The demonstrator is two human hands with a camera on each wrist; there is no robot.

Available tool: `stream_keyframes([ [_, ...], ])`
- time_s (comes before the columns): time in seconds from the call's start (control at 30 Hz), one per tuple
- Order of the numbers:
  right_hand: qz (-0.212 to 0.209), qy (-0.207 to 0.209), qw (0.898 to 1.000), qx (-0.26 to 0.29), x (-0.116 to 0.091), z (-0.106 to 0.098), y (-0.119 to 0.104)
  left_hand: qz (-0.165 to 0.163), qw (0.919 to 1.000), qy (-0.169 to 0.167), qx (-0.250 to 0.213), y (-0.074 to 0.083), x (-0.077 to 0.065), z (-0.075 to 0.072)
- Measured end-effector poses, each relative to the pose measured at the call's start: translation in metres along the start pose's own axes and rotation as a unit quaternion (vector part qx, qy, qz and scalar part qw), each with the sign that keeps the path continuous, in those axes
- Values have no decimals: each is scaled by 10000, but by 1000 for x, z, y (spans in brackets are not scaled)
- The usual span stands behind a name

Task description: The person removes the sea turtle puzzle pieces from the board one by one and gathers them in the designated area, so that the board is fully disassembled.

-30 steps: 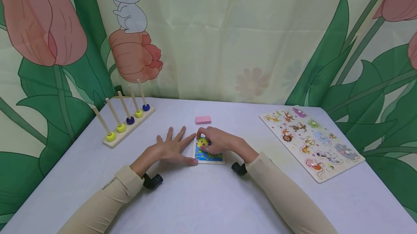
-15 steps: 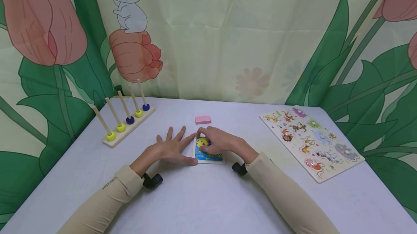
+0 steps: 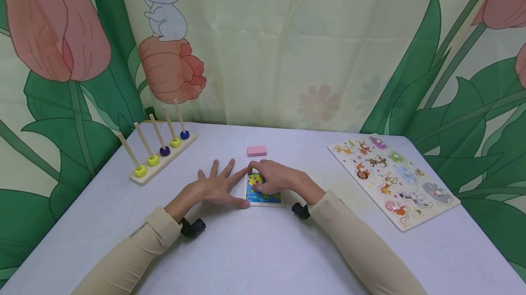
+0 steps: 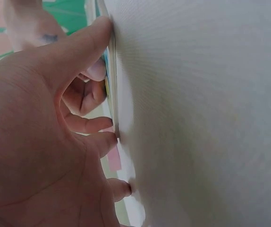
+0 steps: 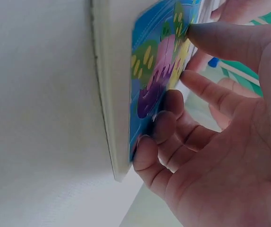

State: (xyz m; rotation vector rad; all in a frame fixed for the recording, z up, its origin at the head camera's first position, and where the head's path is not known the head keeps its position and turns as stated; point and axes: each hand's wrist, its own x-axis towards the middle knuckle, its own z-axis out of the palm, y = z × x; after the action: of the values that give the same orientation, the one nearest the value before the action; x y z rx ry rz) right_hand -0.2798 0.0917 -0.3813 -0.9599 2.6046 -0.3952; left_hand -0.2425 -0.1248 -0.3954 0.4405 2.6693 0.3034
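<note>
A small picture puzzle [image 3: 263, 198] in a pale frame lies flat on the table, showing a blue scene with a yellow spotted shape. My left hand [image 3: 215, 190] is spread beside it, its thumb and index finger touching the frame's left side. My right hand [image 3: 273, 177] reaches over from the right. Its thumb and index finger stand apart on the yellow part, gripping it, while the other curled fingers rest on the picture [image 5: 161, 61] in the right wrist view. Much of the puzzle's upper right is hidden under this hand. In the left wrist view, the left thumb [image 4: 100, 30] meets the frame's edge.
A pink block [image 3: 256, 151] lies behind the puzzle. At the back left stands a wooden peg stand [image 3: 154, 167] with yellow and dark blue beads. An animal puzzle board [image 3: 394, 181] lies at the right. A printed curtain [image 3: 263, 57] hangs behind the table.
</note>
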Motion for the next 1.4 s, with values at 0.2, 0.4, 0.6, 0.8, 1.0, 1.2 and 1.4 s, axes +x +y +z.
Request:
stream_keyframes([
  [0.2,-6,-18,9999,129,1,-1,-1,-39,10000,44,11,-3,1,1],
  [0.4,-75,-43,9994,333,3,0,1,-33,10000,-1,44,0,-4,-2],
  [0.6,-62,-52,9986,530,3,-2,1,-88,9999,-8,63,0,-5,-2],
  [0.8,110,-101,9979,637,3,-2,0,-93,9999,-34,34,-11,11,8],
  [1.0,97,-95,9974,710,3,-2,1,-72,10000,-13,4,-13,16,10],
  [1.2,81,6,9964,843,2,-1,3,-43,10000,-40,-15,-5,7,5],
  [1.4,116,153,9960,868,-1,0,3,-24,10000,-47,14,0,1,1],
])
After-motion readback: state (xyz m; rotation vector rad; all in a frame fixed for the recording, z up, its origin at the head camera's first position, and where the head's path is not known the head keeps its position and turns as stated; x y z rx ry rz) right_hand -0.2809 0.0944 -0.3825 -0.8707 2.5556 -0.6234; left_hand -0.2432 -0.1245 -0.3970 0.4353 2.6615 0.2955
